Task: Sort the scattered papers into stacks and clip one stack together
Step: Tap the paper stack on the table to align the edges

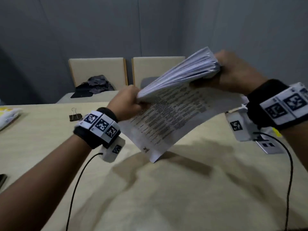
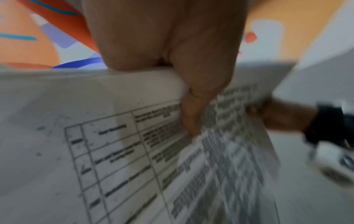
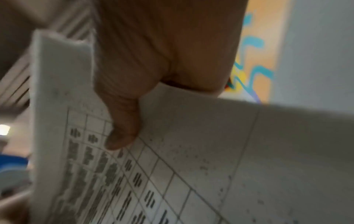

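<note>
While held up off the surface [image 1: 166,189] at centre frame, stack [image 1: 175,104] spans both hands: left hand [image 1: 126,104] curled round its lower left end, right hand [image 1: 236,72] curled round its upper right end, thumb on the printed face in each wrist view. Each grip closed on paper, neither spread. Thick near the right hand, edges fanned and uneven there; front sheet with printed table hanging loose toward lower centre, one corner pointing down just above the surface. Probably mid-squaring, edges not yet flush. Likely handling: light overall yet floppy, bending under its own weight when held only at the ends; sheets smooth and prone to sliding past one another, so loose front page liable to slip out or crease. Best taken at the two short ends with thumbs on top, then tapped on a long edge against the surface to align. Binder clip [image 1: 75,115] lying at left of frame on the surface, well apart from the hands, not yet used; best applied at a flush corner or edge once sheets sit even. More papers [image 1: 8,115] at far left edge, and some under the right wrist, partly hidden.
</note>
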Available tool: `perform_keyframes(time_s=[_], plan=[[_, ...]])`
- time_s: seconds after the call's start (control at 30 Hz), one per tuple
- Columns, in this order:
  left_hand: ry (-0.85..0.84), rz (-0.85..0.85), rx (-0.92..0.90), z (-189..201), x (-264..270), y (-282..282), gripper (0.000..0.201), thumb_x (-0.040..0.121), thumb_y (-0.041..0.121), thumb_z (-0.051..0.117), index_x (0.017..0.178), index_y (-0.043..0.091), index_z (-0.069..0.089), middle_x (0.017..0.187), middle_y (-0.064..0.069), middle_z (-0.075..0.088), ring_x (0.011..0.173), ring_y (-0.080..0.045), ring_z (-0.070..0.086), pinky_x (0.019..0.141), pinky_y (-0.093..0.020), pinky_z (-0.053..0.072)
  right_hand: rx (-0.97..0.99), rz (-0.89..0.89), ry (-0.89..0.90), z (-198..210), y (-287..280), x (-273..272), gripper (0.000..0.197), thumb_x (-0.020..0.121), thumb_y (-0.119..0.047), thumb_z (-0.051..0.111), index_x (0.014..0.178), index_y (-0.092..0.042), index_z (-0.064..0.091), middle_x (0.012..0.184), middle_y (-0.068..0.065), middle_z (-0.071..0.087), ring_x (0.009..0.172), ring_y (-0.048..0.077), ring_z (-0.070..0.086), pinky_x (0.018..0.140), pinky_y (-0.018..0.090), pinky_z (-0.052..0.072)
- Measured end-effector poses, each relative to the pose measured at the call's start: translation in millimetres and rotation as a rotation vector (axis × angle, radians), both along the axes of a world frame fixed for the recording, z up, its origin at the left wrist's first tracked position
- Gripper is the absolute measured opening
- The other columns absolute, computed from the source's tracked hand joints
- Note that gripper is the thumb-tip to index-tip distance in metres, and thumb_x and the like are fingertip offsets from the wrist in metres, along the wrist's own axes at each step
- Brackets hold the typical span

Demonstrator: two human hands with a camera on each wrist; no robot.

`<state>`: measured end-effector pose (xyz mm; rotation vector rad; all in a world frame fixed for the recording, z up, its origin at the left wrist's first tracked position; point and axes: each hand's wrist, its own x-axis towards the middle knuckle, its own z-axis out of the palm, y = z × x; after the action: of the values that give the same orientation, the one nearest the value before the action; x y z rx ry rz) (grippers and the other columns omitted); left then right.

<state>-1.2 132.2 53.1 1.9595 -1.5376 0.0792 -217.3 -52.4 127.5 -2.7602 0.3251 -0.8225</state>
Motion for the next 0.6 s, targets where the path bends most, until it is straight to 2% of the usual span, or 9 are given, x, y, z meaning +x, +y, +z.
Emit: perform_keyframes(time_s=[0.07, 0.1, 0.17, 0.2, 0.27, 0.33, 0.43, 0.5, 0.6], plan=[[0.087, -0.041, 0.056, 8.6, 5.9, 6.6, 0.024, 0.081, 0.021, 0.076, 0.078, -0.002, 0.07, 0.07, -0.014, 0.066, 0.059, -0.023, 0.059, 0.052, -0.034, 0.048, 0.023, 0.022, -0.04, -6.2, -7.6, -5.9, 0.068, 0.064, -0.063, 0.067, 0.108, -0.011, 0.075, 0.1, 0.012, 0.075, 0.092, 0.026, 0.072, 0.081, 0.045, 0.056], [0.156, -0.035, 0.061, 9.4, 13.0, 12.4, 0.021, 0.079, 0.023, 0.079, 0.077, 0.004, 0.072, 0.069, -0.008, 0.068, 0.058, -0.017, 0.06, 0.052, -0.03, 0.048, 0.083, 0.038, -0.102, -12.9, -10.2, -11.4, 0.069, 0.064, -0.064, 0.071, 0.111, -0.012, 0.074, 0.1, 0.008, 0.076, 0.091, 0.018, 0.072, 0.082, 0.042, 0.057], [0.373, 0.038, 0.0, 2.4, 32.0, 28.4, 0.014, 0.07, 0.025, 0.085, 0.074, 0.018, 0.073, 0.064, 0.006, 0.069, 0.06, -0.009, 0.062, 0.053, -0.024, 0.052, 0.26, 0.057, -0.249, -27.9, -14.7, -24.6, 0.068, 0.062, -0.064, 0.076, 0.113, -0.019, 0.069, 0.096, -0.013, 0.074, 0.084, -0.009, 0.065, 0.079, 0.02, 0.055], [0.529, 0.073, -0.05, -4.6, 40.8, 36.7, 0.019, 0.062, 0.028, 0.088, 0.073, 0.021, 0.074, 0.065, 0.006, 0.07, 0.065, -0.012, 0.065, 0.056, -0.023, 0.055, 0.35, 0.048, -0.319, -34.7, -14.6, -29.5, 0.066, 0.06, -0.061, 0.079, 0.111, -0.022, 0.067, 0.095, -0.022, 0.072, 0.082, -0.016, 0.062, 0.077, 0.013, 0.053], [0.877, 0.034, -0.155, -19.1, 49.3, 48.4, 0.042, 0.046, 0.037, 0.092, 0.08, 0.018, 0.077, 0.082, -0.001, 0.076, 0.083, -0.025, 0.069, 0.067, -0.029, 0.06, 0.53, 0.028, -0.426, -47.7, -17.6, -32.0, 0.059, 0.056, -0.057, 0.084, 0.106, -0.03, 0.069, 0.096, -0.024, 0.072, 0.086, -0.012, 0.064, 0.082, 0.015, 0.054], [1.1, -0.126, -0.254, -27.0, 46.2, 47.6, 0.067, 0.053, 0.035, 0.092, 0.11, 0.008, 0.071, 0.114, -0.012, 0.072, 0.103, -0.031, 0.067, 0.085, -0.037, 0.058, 0.642, 0.069, -0.511, -58.0, -19.9, -25.9, 0.052, 0.056, -0.05, 0.089, 0.101, -0.03, 0.072, 0.099, -0.017, 0.075, 0.097, 0.004, 0.069, 0.088, 0.029, 0.057], [1.041, -0.229, -0.402, -18.8, 30.3, 33.9, 0.056, 0.083, 0.007, 0.071, 0.132, -0.008, 0.05, 0.134, -0.029, 0.055, 0.119, -0.043, 0.057, 0.099, -0.054, 0.048, 0.726, 0.128, -0.61, -70.3, -23.4, -13.7, 0.055, 0.063, -0.031, 0.091, 0.112, -0.014, 0.069, 0.107, -0.005, 0.076, 0.107, 0.019, 0.069, 0.088, 0.036, 0.057], [0.929, -0.168, -0.514, -8.8, 25.3, 28.2, 0.042, 0.084, -0.004, 0.066, 0.125, -0.008, 0.056, 0.127, -0.028, 0.06, 0.114, -0.043, 0.061, 0.094, -0.054, 0.052, 0.79, 0.133, -0.666, -80.9, -28.0, -10.7, 0.06, 0.067, -0.016, 0.088, 0.119, 0.0, 0.063, 0.11, 0.004, 0.074, 0.108, 0.023, 0.069, 0.086, 0.038, 0.058], [0.89, -0.077, -0.608, -15.0, 21.4, 26.0, 0.03, 0.075, 0.001, 0.077, 0.103, 0.01, 0.071, 0.11, -0.017, 0.071, 0.097, -0.031, 0.069, 0.084, -0.047, 0.057, 0.882, 0.088, -0.675, -106.8, -30.5, -11.0, 0.065, 0.067, -0.01, 0.085, 0.124, 0.002, 0.057, 0.121, 0.015, 0.068, 0.112, 0.024, 0.067, 0.084, 0.036, 0.058]])
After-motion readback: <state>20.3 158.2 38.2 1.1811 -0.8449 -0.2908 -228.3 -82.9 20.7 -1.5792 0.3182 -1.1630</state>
